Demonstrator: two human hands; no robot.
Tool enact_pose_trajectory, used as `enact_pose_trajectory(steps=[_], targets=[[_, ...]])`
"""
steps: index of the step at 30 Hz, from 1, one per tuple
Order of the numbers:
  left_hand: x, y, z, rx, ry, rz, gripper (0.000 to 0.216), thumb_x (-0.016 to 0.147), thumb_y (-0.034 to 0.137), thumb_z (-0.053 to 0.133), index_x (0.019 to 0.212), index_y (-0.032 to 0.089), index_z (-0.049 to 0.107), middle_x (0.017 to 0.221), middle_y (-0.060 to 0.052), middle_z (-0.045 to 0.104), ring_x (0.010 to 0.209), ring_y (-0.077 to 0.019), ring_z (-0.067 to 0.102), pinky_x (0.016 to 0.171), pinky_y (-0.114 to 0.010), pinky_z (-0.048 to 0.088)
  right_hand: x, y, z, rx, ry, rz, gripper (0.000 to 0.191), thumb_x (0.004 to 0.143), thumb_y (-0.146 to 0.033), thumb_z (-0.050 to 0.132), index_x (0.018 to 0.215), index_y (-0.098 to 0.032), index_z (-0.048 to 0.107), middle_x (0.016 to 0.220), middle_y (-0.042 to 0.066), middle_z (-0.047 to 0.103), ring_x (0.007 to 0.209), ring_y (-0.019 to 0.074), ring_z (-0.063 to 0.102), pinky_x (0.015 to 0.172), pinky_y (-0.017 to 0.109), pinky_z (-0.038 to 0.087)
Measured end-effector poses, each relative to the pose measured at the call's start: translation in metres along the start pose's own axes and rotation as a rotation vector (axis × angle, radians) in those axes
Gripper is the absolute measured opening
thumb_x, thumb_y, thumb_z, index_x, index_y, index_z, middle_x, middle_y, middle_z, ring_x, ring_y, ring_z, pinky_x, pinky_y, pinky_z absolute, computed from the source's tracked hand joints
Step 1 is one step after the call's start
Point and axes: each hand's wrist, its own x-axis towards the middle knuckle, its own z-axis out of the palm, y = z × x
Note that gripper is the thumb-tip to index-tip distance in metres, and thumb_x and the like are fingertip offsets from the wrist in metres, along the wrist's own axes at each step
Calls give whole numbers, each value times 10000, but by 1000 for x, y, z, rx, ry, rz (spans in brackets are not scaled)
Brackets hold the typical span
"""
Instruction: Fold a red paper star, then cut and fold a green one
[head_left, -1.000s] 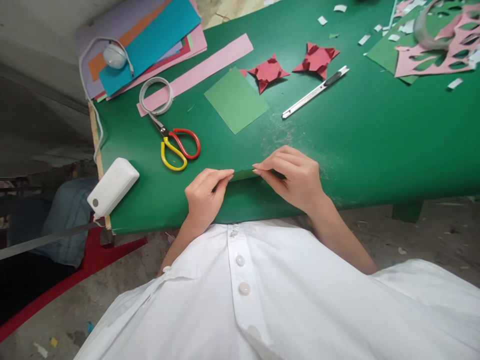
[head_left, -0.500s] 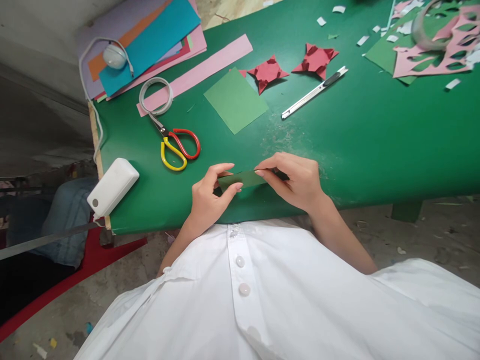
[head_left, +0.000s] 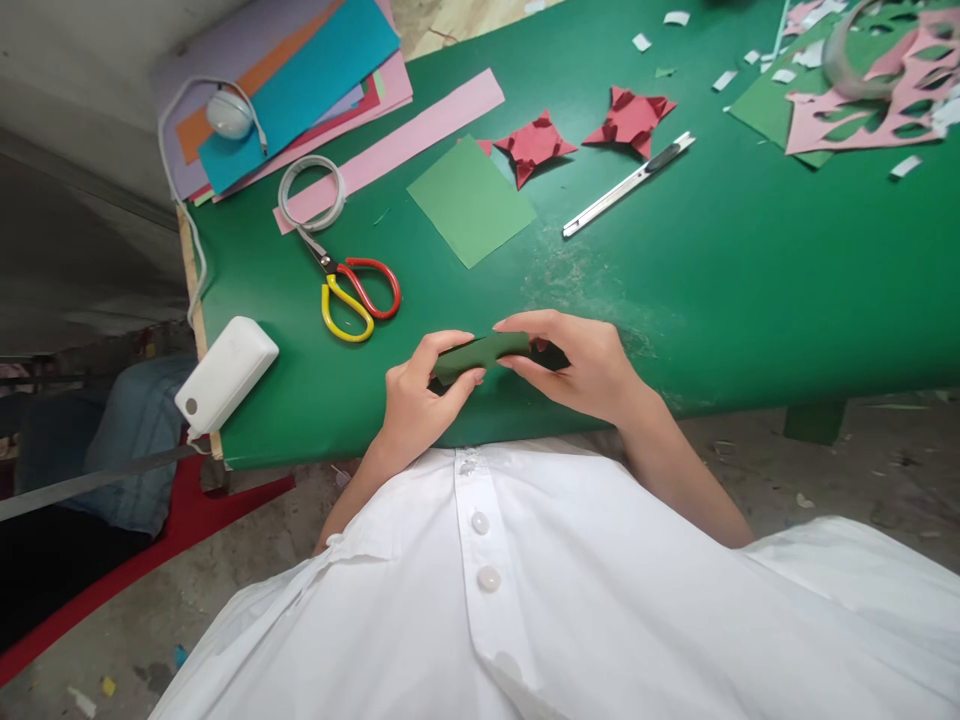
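Observation:
Near the table's front edge, a folded strip of green paper (head_left: 480, 354) is held between both hands. My left hand (head_left: 421, 388) grips its left end, thumb below and index finger above. My right hand (head_left: 589, 362) has thumb and index finger around its right end; the other fingers curl behind, partly hidden. Beyond the hands lies a flat green paper square (head_left: 472, 203), with one red folded paper star (head_left: 537, 148) touching its upper corner area and another red paper star (head_left: 632, 120) farther right.
Scissors (head_left: 362, 300) with red and yellow handles lie left of centre, touching a tape roll (head_left: 312, 192). A utility knife (head_left: 628, 186) rests right. Coloured paper sheets (head_left: 300, 95), a pink strip (head_left: 427, 130), a white power bank (head_left: 226, 377) and pink cut-out scraps (head_left: 840, 125) lie around.
My right hand has shifted slightly left along the green paper, its fingers now closer to my left hand. The paper looks more curved. My left hand stays nearly in place.

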Motion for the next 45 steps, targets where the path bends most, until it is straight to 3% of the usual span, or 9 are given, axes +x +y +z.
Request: enact_pose_trajectory(steps=[11, 19, 24, 26, 32, 38, 41, 43, 45], targets=[[0, 0, 2, -8, -4, 13, 209, 867, 200, 704, 1043, 234, 596, 840, 77, 735, 686, -72, 735, 649, -144, 574, -4, 2, 1, 7, 40, 35, 361, 933, -306, 624, 1285, -311, 543, 842, -51, 712, 628, 92, 639, 615, 198, 517], [-2, -1, -1, -123, -33, -60, 306, 911, 255, 671, 1202, 284, 581, 1152, 36, 726, 704, -64, 742, 625, -141, 582, -2, 0, -1, 35, 107, -4, 349, 924, -262, 636, 1263, -298, 561, 866, -58, 719, 660, 74, 651, 597, 176, 513], [-1, 1, -4, -264, -121, -162, 254, 944, 307, 633, 1193, 269, 606, 816, 57, 727, 677, -84, 731, 600, -160, 559, 0, -3, -5, 62, 77, 29, 245, 928, -316, 644, 1171, -283, 650, 905, -27, 754, 690, 100, 677, 635, 217, 551], [0, 1, -6, -324, -140, -193, 265, 944, 343, 637, 1191, 251, 611, 773, 54, 715, 671, -86, 721, 637, -173, 566, 1, -2, -5, 101, 64, 3, 195, 924, -297, 651, 1117, -286, 675, 914, -31, 763, 696, 102, 682, 651, 225, 560], [1, 1, -8, -486, -188, -183, 347, 972, 448, 573, 1249, 242, 605, 891, -2, 733, 756, -118, 722, 758, -234, 589, 3, 2, -4, 238, 122, -115, 229, 898, -145, 648, 1086, -273, 683, 957, -12, 761, 789, 114, 693, 690, 241, 569], [4, 1, -11, -675, -247, -206, 377, 1005, 463, 492, 1309, 256, 572, 1111, -42, 700, 868, -150, 741, 838, -284, 608, 5, 4, -7, 84, 250, -85, 108, 860, -146, 681, 865, -249, 712, 1148, 60, 712, 1015, 197, 673, 733, 325, 578], [11, 2, -18, -636, -249, -209, 403, 997, 501, 488, 1309, 264, 582, 1077, -34, 674, 718, -107, 678, 738, -265, 598, 11, 5, -14, -57, 255, -208, 118, 841, -139, 702, 829, -256, 693, 1121, 50, 704, 1010, 212, 637, 737, 349, 564], [18, 3, -23, -465, -240, -210, 403, 1005, 502, 474, 1319, 277, 591, 786, 20, 611, 511, -47, 476, 531, -182, 476, 18, 9, -21, -130, 209, -347, 145, 831, -117, 709, 799, -246, 651, 1044, 25, 718, 958, 195, 628, 766, 350, 562], [27, 4, -26, -327, -222, -182, 380, 1007, 488, 475, 1295, 281, 612, 766, 23, 576, 485, -38, 356, 454, -175, 365, 28, 15, -29, -206, 142, -494, 165, 846, -121, 697, 771, -233, 603, 994, -6, 731, 932, 168, 629, 783, 331, 556]])
